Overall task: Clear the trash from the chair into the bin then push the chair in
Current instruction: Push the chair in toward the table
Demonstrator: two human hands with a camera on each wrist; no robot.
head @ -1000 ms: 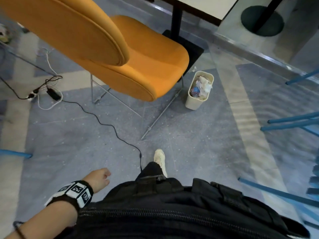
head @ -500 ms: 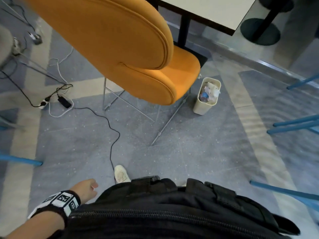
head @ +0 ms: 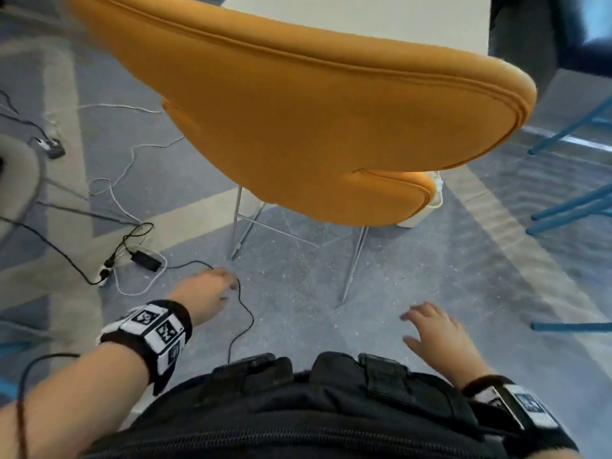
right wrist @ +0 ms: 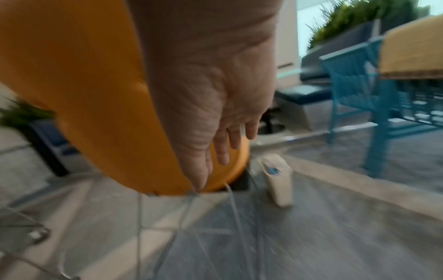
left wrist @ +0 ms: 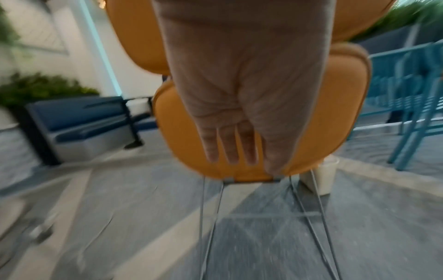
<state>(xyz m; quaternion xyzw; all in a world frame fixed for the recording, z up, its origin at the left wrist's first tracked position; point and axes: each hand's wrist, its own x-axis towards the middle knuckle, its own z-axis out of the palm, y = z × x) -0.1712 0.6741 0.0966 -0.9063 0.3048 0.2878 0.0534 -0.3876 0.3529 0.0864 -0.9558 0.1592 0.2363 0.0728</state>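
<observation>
An orange upholstered chair (head: pixel 314 127) on thin wire legs fills the upper head view, its back toward me and its seat facing a pale table (head: pixel 381 18). A cream bin (head: pixel 427 207) peeks out behind its right side; in the right wrist view the bin (right wrist: pixel 280 183) stands on the floor with trash in it. My left hand (head: pixel 208 289) reaches forward below the chair, fingers straight, holding nothing. My right hand (head: pixel 430 329) is raised too, fingers spread and empty. Both hands are short of the chair and not touching it.
Black and white cables and a power adapter (head: pixel 145 260) lie on the grey floor at the left. Blue metal chairs (head: pixel 569 207) stand at the right. A dark blue bench (left wrist: pixel 79 121) and planters stand beyond the chair.
I have moved closer and round behind the chair, so its back now fills the view and hides most of the bin. The left hand rose forward and the right hand came into view.
</observation>
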